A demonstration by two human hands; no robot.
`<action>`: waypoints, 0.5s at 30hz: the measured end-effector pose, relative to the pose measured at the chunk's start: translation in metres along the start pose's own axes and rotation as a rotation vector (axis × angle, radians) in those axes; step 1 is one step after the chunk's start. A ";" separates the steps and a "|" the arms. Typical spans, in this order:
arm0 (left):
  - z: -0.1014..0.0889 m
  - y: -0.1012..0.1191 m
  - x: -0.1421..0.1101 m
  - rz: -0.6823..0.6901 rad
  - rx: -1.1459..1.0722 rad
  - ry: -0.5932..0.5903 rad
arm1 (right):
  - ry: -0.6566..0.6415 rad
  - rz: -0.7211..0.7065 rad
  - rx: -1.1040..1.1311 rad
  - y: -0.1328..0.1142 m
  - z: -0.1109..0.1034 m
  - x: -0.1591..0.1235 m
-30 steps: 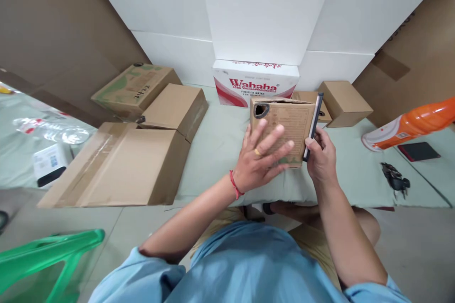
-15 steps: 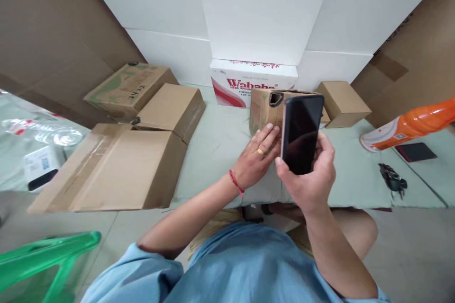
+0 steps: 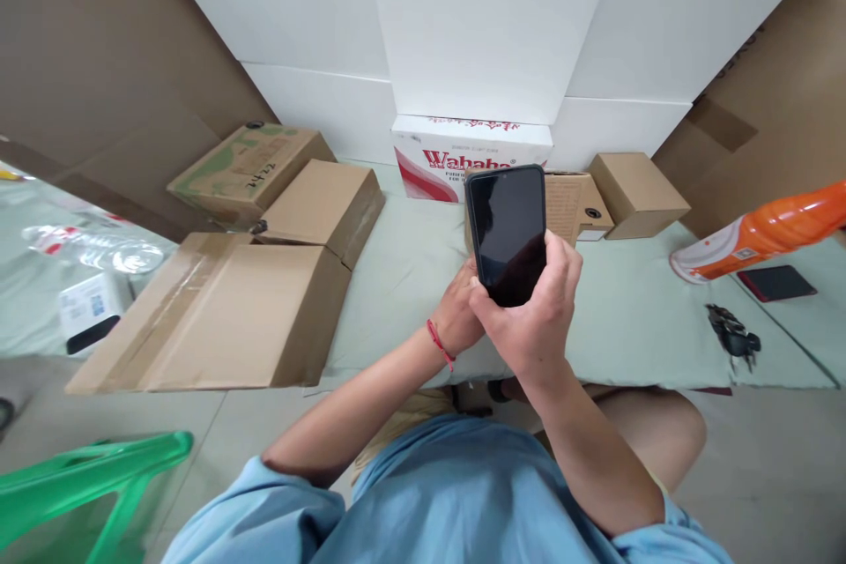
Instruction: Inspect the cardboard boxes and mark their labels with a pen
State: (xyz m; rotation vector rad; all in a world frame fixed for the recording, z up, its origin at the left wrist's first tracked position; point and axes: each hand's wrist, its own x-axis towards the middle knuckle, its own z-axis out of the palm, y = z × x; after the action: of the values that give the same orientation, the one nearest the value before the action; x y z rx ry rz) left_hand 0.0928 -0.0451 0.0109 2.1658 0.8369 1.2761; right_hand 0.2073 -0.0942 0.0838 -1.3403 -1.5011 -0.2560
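A black smartphone (image 3: 510,229) with a dark screen stands nearly upright in my right hand (image 3: 538,322), its thumb on the lower left edge and its fingers on the right edge. My left hand (image 3: 456,313), with a red string bracelet at the wrist, is behind and below the phone. The phone hides its fingers, so I cannot tell whether they touch the cardboard box (image 3: 563,201) beyond. Most of that box is hidden by the phone too. A white Wahaba carton (image 3: 423,160) with red print stands behind them against the white panels.
Several brown cartons (image 3: 231,308) cover the left of the table. At right are a small brown box (image 3: 638,194), an orange bottle (image 3: 760,233), keys (image 3: 732,335) and a dark flat item (image 3: 777,282). A plastic bottle (image 3: 99,248) lies far left; a green stool (image 3: 99,476) stands below.
My right hand has moved left with the phone, which now covers my left hand's fingers and much of the box. More of the box's right side shows. My left hand has hardly moved.
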 end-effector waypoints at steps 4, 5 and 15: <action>-0.003 0.003 0.002 0.005 -0.017 0.029 | -0.012 0.023 -0.002 -0.002 0.002 0.000; -0.003 0.005 0.002 0.010 -0.009 0.036 | -0.016 0.029 -0.001 -0.002 0.002 0.000; -0.003 0.008 0.000 0.069 0.106 0.075 | -0.026 0.031 0.022 -0.002 0.002 -0.001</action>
State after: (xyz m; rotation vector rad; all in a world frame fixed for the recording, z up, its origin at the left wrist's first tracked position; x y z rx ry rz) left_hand 0.0920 -0.0503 0.0182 2.2590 0.8850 1.3837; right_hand 0.2042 -0.0942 0.0834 -1.3527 -1.4998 -0.2029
